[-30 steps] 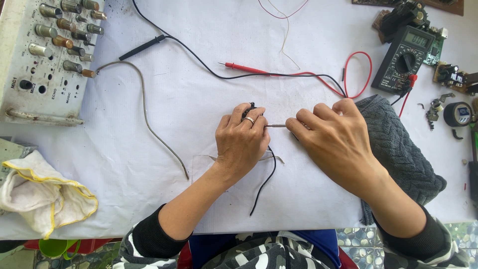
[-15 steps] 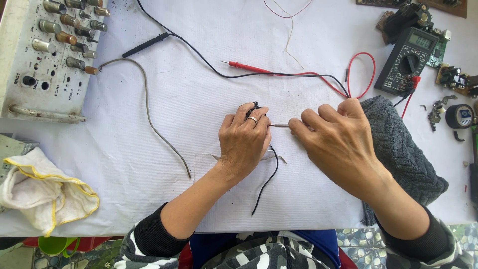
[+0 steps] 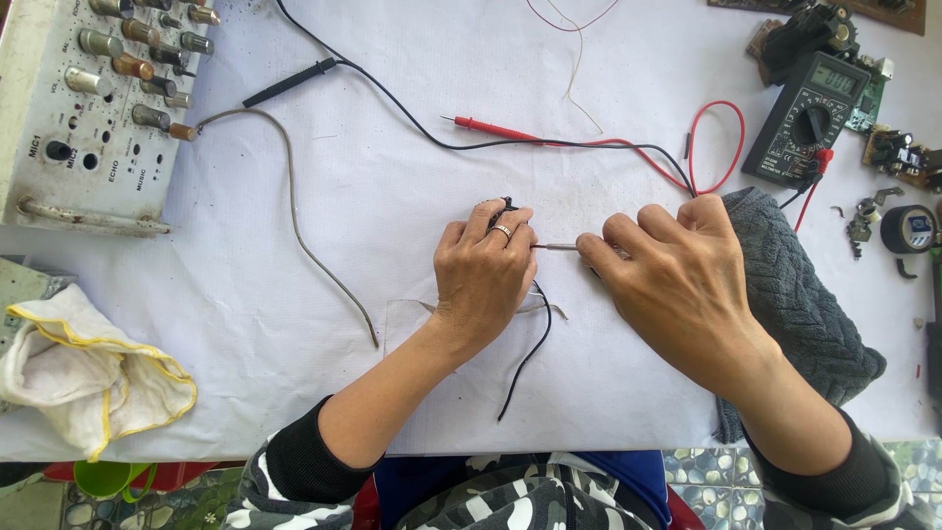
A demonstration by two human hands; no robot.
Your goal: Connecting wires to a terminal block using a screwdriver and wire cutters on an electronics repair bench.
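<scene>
Black wire (image 3: 525, 358) pinched in left hand (image 3: 486, 275) (ringed), right hand (image 3: 677, 280) gripping thin metal tool (image 3: 555, 246)

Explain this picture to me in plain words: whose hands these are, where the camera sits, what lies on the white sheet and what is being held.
The camera is worn on a person's head and looks down at that person's own two bare hands over a table with a white sheet. The left hand, with a ring on one finger, pinches a small dark part with a black wire trailing toward the body. The right hand holds a thin metal tool whose tip points at that part.

Around them: a multimeter at upper right with a red probe and a black probe lying loose, a grey audio panel with knobs at upper left, a loose grey cable, a white cloth with yellow edging at lower left, and a dark grey towel under the right forearm. Small electronic parts lie along the right edge.
</scene>
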